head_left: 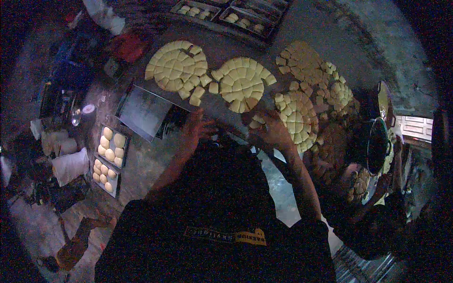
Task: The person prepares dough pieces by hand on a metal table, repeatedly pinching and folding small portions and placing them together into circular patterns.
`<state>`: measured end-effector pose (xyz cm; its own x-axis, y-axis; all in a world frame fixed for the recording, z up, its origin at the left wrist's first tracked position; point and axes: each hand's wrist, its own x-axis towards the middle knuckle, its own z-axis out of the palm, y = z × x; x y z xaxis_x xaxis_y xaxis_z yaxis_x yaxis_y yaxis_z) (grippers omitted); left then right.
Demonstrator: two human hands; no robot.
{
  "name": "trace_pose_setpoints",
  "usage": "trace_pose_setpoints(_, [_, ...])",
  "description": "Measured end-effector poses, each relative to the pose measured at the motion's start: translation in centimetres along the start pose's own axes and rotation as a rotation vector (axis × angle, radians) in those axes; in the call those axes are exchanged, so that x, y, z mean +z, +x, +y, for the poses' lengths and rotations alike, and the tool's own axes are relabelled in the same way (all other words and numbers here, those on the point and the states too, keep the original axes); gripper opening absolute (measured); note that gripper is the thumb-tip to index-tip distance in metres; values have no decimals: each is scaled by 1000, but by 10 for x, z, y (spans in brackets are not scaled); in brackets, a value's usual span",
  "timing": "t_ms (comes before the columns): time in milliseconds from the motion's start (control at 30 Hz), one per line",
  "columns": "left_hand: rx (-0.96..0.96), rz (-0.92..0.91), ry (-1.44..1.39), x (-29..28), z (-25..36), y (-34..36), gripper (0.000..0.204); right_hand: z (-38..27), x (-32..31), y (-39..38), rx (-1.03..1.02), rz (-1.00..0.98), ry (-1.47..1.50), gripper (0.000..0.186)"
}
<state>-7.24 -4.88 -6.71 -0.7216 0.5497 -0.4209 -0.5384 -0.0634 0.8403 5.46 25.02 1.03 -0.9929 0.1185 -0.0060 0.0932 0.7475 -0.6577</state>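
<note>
A dim room is surrounding a grey table (226, 45). Nearest me, the left hand (197, 128) is hanging beside a metal pan (144, 111), its fingers standing apart. The right hand (271, 134) is curling over dough pieces (256, 122), lying right at its fingertips; whether they're gripping, I can't tell. Cut dough is apparently being handled, probably calling for a light pinch. Beyond, scored rounds (241, 80) are lying; farther, trays (257, 15).
</note>
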Motion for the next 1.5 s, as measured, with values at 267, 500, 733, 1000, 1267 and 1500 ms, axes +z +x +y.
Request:
trace_pose_setpoints(267, [2, -26, 45, -18, 4, 13, 61, -4, 26, 0, -104, 45, -111, 46])
trace_pose_setpoints(500, [130, -29, 257, 6, 36, 7, 54, -15, 1, 20, -32, 124, -50, 43])
trace_pose_setpoints(733, [580, -161, 670, 77, 47, 30, 48, 107, -12, 105, 110, 276, -373, 46])
trace_pose_setpoints(1000, [1054, 29, 1265, 181, 30, 142, 57, 71, -42, 97, 138, 228, -201, 41])
trace_pose_setpoints(1267, [304, -325, 325, 302, 64, 43, 36, 20, -129, -55, 79, 617, 167, 30])
trace_pose_setpoints(1500, [296, -479, 363, 399, 33, 6, 28, 23, -169, -154, 239, 885, -61, 44])
